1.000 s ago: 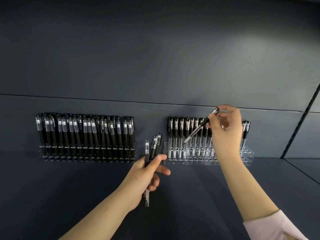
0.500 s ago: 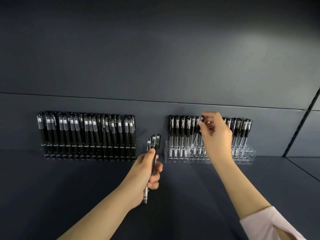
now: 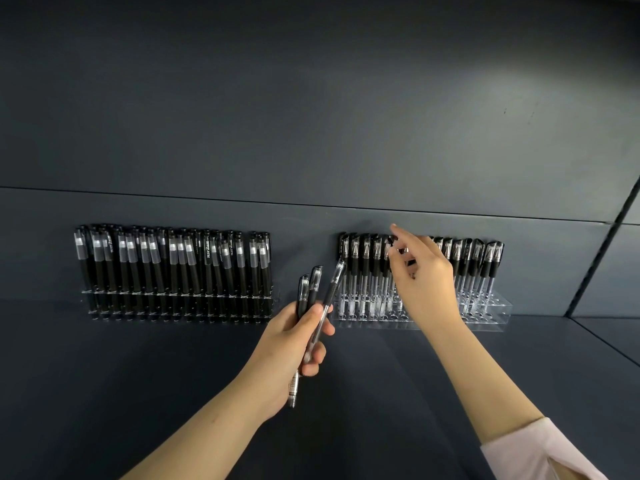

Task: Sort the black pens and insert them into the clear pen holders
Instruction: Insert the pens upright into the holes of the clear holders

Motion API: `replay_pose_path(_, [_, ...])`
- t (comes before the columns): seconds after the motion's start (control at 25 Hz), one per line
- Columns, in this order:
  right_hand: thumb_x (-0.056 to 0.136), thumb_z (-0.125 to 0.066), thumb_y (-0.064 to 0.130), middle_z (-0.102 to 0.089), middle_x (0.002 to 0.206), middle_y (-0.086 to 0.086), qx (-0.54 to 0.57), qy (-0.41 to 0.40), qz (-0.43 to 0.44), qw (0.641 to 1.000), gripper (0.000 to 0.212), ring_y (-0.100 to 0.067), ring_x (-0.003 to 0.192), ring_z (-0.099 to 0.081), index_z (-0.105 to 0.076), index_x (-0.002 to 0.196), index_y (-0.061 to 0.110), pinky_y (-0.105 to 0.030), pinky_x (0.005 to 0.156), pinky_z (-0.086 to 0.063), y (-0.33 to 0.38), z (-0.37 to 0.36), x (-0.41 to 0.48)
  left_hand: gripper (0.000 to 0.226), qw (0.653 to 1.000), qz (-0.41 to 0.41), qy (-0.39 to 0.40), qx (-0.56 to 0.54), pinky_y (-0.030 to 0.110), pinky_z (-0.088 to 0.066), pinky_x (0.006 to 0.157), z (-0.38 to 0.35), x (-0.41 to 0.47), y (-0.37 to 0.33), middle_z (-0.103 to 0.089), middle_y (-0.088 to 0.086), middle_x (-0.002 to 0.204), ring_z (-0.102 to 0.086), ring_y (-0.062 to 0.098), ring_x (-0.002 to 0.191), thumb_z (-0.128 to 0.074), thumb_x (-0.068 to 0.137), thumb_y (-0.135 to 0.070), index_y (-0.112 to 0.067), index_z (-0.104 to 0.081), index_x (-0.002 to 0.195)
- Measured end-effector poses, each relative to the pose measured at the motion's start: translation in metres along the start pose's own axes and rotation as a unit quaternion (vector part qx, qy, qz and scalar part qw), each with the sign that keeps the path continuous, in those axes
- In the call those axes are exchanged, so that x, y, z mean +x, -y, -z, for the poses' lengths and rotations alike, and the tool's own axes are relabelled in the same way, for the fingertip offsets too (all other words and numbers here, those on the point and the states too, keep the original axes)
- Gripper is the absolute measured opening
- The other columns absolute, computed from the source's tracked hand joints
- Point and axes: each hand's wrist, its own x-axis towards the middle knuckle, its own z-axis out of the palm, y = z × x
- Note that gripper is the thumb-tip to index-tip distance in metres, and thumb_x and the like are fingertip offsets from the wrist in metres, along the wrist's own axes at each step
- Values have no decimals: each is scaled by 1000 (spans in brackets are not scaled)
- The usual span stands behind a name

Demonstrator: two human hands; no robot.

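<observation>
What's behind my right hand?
The middle of the right clear pen holder, with black pens standing either side. Whatever sits directly behind the right hand is covered.

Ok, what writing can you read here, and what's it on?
"TEST 2", the rest blurred: white print up several pens in the left holder.
Too small to read: any print on pens in the right holder.
None readable: pens in the left hand.
</observation>
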Motion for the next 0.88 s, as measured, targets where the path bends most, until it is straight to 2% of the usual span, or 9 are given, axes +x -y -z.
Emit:
replay_pose_path(0.08, [96,-55,22,-67,96,4,68,65,-51,994,22,-12,80,-61,-67,114,24,-24,73,-54,17,2,0,18,1000,-7,-3,14,22,-32,40,-1,-1,-1,-67,0,77,-49,12,49,-56,97,-25,-10,-64,105])
replay_pose_path(0.2, [93,-61,23,-72,89,2,199,208,-162,944,11,-17,79,-65,-71,97,26,-34,78,-58,40,1,-4,19,1000,-14,-5,15,22,-34,41,-1,-2,-1,-69,-2,75,-51,11,49,-57,96,-25,-10,-64,104])
replay_pose_path(0.36, [88,-66,6,-70,80,0,311,213,-240,895,12,-11,75,-65,-66,99,11,-26,74,-57,42,-2,-6,21,1000,-22,6,15,24,-39,43,-2,-5,-3,-73,1,81,-57,14,53,-58,95,-27,-10,-64,105])
replay_pose_path(0.44, [89,-63,2,-68,80,-1,352,167,-259,884,12,-12,73,-64,-64,100,8,-28,74,-56,36,0,0,20,1000,-13,5,15,25,-47,46,-1,-4,-3,-76,3,88,-66,17,60,-56,96,-30,-15,-64,107])
replay_pose_path(0.48, [90,-62,3,-67,81,1,355,103,-254,894,13,-12,71,-64,-63,100,10,-29,74,-56,31,3,4,20,1000,-7,2,15,26,-49,46,0,-3,-3,-76,3,90,-68,19,62,-56,97,-31,-17,-63,109])
replay_pose_path(0.56, [92,-61,8,-65,82,12,268,-81,-202,939,14,-5,73,-63,-62,103,16,-25,74,-53,21,16,11,21,999,2,-6,37,23,-44,42,3,-1,0,-76,0,85,-63,16,55,-53,98,-33,-20,-63,110])
replay_pose_path(0.64, [94,-57,12,-62,88,15,145,-216,-130,957,16,0,80,-59,-61,109,16,-14,75,-46,14,30,12,25,998,5,-5,59,20,-29,37,5,1,3,-69,-3,68,-42,11,43,-50,99,-36,-18,-63,110])
replay_pose_path(0.72, [95,-54,13,-62,94,9,95,-230,-94,964,19,0,83,-57,-61,113,15,-7,75,-43,8,35,9,29,998,21,0,55,19,-21,37,4,3,5,-57,-4,60,-28,9,42,-47,99,-39,-16,-62,110])
replay_pose_path(0.88, [96,-55,14,-65,99,5,58,-180,-74,979,19,-8,87,-60,-61,114,17,-4,73,-41,-3,25,7,33,998,51,9,43,18,-19,37,1,5,7,-53,-2,61,-26,8,40,-44,101,-40,-9,-53,109])
